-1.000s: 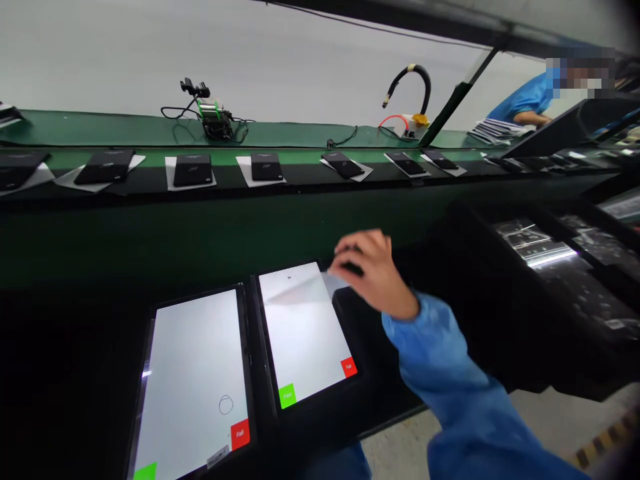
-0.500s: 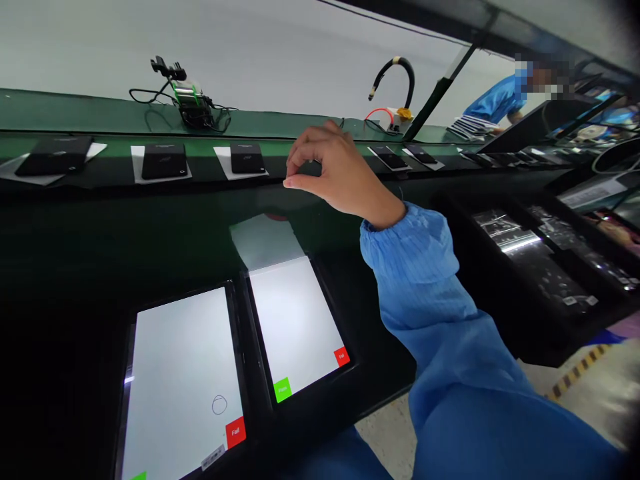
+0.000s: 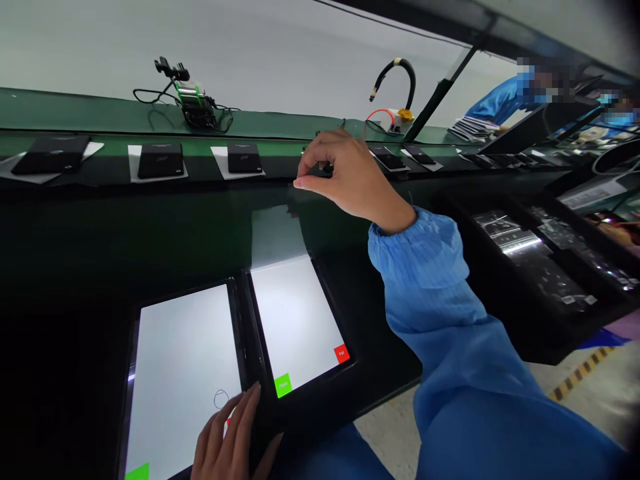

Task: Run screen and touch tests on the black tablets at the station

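Two lit tablets lie side by side on the dark bench, the left tablet [image 3: 180,373] and the right tablet [image 3: 295,320], each with a white screen and green and red corner buttons. My right hand [image 3: 350,177] is raised above the bench in a pinch, closed on the top edge of a clear film [image 3: 277,230] that hangs down to the right tablet's upper end. My left hand [image 3: 230,440] rests at the bottom of the view, fingers stretched flat over the left tablet's lower right corner, covering its red button.
Behind the bench a green conveyor [image 3: 125,180] carries several black devices [image 3: 160,160] on white sheets. A cabled fixture [image 3: 193,107] and a black hose [image 3: 400,73] stand behind it. Dark trays [image 3: 540,267] lie at the right. A co-worker in blue [image 3: 500,100] works far right.
My right hand rose from the right tablet's top corner, drawing the film up with it. My left hand has come into view and settled on the left tablet's corner.
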Tool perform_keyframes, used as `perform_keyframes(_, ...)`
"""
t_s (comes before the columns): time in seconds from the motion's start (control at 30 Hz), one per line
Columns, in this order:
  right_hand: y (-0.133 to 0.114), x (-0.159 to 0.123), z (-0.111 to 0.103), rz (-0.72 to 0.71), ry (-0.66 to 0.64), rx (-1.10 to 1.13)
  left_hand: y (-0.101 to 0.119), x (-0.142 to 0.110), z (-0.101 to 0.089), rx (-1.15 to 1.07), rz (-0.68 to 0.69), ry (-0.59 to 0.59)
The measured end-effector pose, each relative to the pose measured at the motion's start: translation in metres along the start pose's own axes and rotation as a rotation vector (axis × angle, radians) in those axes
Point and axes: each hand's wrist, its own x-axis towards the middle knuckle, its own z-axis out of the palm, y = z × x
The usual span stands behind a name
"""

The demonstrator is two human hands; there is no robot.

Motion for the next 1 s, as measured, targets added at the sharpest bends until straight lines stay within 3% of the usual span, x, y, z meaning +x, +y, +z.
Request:
perform_keyframes(0.13,0.002,-0.005,-0.001,-0.016,0.008,-0.006,0.009,0.018,0.014,0.198,0.067,0.005)
perform_keyframes(0.33,0.002,-0.006,-0.002,0.017,-0.032,-0.028,0.016,0.013,0.028,0.231,0.007,-0.036)
perform_keyframes(0.5,0.016,-0.016,-0.009,0.062,-0.023,0.021,0.007,0.008,0.035,0.157,0.101,-0.027)
perform_keyframes(0.67,0.034,-0.039,-0.016,0.077,0.086,0.149,0.002,0.007,0.036,0.137,0.09,-0.044)
perform_keyframes(0.83,0.041,-0.054,-0.018,0.162,0.046,0.223,0.003,0.008,0.035,0.114,0.099,-0.024)
perform_keyframes(1.0,0.034,-0.065,-0.011,0.131,0.008,0.288,0.003,0.008,0.035,0.097,0.064,-0.033)
